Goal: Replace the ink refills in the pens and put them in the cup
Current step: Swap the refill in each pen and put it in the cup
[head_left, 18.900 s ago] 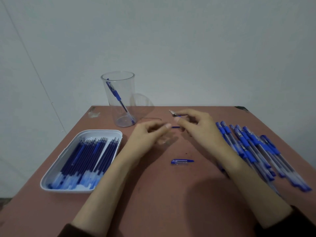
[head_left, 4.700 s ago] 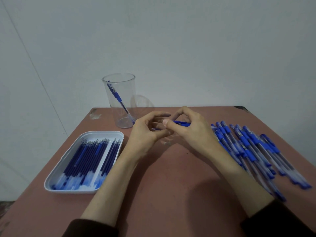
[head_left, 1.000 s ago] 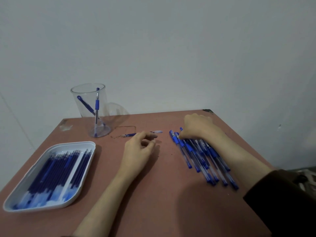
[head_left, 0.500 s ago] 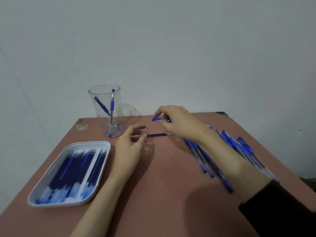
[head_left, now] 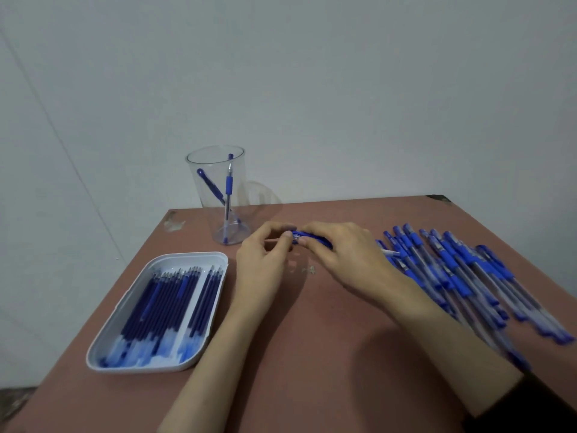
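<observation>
Nearest, on the left of the counter (head_left: 312, 354), the white tray (head_left: 93, 354) holds the rows of fresh refills (head_left: 165, 301), and it looks no different from any earlier view.

Past it, in the middle of the counter, the two hands now meet on one blue pen (head_left: 307, 235). The right hand (head_left: 346, 254) has its fingers curled over the barrel. The left hand (head_left: 262, 264) pinches the near end between thumb and forefinger. Half a second ago only the right hand has this pen, lifted clear of the pile, while the left hand rests on the counter by a loose thin refill. A second ago the right hand is down on the pile, picking. So a new pen is now in hand and probably about to be opened; no part of it looks separated yet. Whether the loose refill lies under the left hand I cannot tell.

To the right, just beside the right wrist, the pile of pens (head_left: 452, 270) waits, fanned out and many, so most of the work lies ahead.

Farthest, near the back left corner, the clear cup (head_left: 215, 195) stands upright with two finished pens (head_left: 229, 185) leaning inside. About five seconds ago it holds only one, so one full cycle is completed since then.
</observation>
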